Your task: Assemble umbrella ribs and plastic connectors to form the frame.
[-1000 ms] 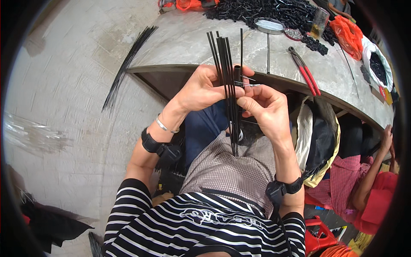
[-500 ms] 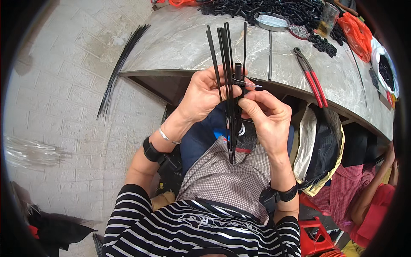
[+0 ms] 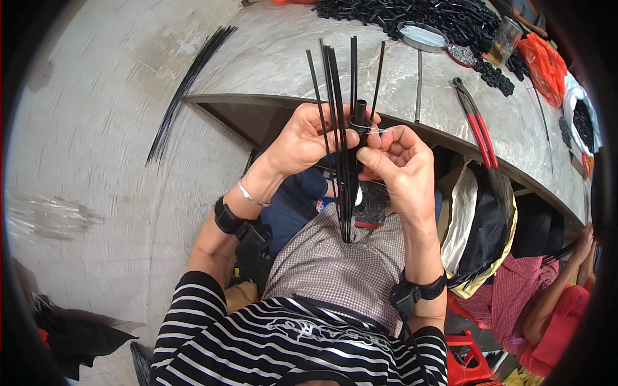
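Observation:
Several thin black rods [image 3: 335, 96] stand upright before me, their lower ends gathered at the checked cloth [image 3: 322, 270] on my lap. Among them is a thicker black tube [image 3: 361, 110]. A thin silvery wire [image 3: 374, 130] loops around the tube just below its top, and its ends stick out to the right. My left hand [image 3: 309, 138] is closed around the rods and tube, with the thumb in front and some fingers hidden behind. My right hand [image 3: 404, 164] is closed beside the tube, its fingertips pinching at the wire ends.
On the grey table [image 3: 290, 71] lie red-handled pliers [image 3: 475, 122], a heap of black parts [image 3: 418, 16], a round dish [image 3: 421, 36] and a glass [image 3: 504, 42]. More black rods [image 3: 190, 96] overhang its left edge. A co-worker's arm [image 3: 560, 289] shows at right.
My right fingers have risen to the wire ends and curled in. The rods have shifted slightly, and the whole view has moved a little.

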The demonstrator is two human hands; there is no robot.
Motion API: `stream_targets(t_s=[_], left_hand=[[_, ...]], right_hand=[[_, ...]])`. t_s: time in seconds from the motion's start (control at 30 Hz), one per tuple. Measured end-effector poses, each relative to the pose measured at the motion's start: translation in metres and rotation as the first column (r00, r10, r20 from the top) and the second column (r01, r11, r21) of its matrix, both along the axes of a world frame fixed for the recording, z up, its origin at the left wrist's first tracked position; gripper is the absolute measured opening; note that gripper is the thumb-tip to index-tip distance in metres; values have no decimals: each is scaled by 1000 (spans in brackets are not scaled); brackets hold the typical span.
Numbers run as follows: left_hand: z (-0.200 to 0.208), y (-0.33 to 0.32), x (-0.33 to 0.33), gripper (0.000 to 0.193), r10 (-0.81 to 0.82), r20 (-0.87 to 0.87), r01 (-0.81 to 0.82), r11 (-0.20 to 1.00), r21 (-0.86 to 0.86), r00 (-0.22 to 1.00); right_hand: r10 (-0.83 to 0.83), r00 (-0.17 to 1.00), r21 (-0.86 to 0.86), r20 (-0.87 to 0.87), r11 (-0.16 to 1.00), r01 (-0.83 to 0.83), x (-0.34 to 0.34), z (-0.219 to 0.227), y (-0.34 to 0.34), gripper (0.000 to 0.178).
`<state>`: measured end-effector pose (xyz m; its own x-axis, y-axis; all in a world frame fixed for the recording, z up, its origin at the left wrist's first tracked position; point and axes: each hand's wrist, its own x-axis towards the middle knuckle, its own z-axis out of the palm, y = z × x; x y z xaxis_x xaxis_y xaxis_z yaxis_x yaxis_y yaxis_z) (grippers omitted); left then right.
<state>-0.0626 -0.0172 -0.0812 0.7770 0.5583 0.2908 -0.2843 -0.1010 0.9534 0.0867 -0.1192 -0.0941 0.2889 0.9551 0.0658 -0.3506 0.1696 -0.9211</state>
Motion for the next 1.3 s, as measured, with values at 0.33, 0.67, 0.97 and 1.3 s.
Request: stream_targets(t_s=[0.33,0.67,0.97,1.3], left_hand=[[-8,-5,2,36,65,108,-46,986,-162,992],[-10,-5,-6,55,-114,128,143,956,-256,985],[-12,-14,18,54,-94,146,130,958,-256,985],[-28,-13,40,53,-10,212,80,943,-322,977]], right_hand=[[28,1000,6,11,1000,-28,-9,-27,-5,28],[336,884,-9,324,936,-352,-10,-58,-3,41],[250,968,72,-7,966,-249,-22,-56,-8,43],[238,960,75,-145,971,-229,-25,-86,8,66]])
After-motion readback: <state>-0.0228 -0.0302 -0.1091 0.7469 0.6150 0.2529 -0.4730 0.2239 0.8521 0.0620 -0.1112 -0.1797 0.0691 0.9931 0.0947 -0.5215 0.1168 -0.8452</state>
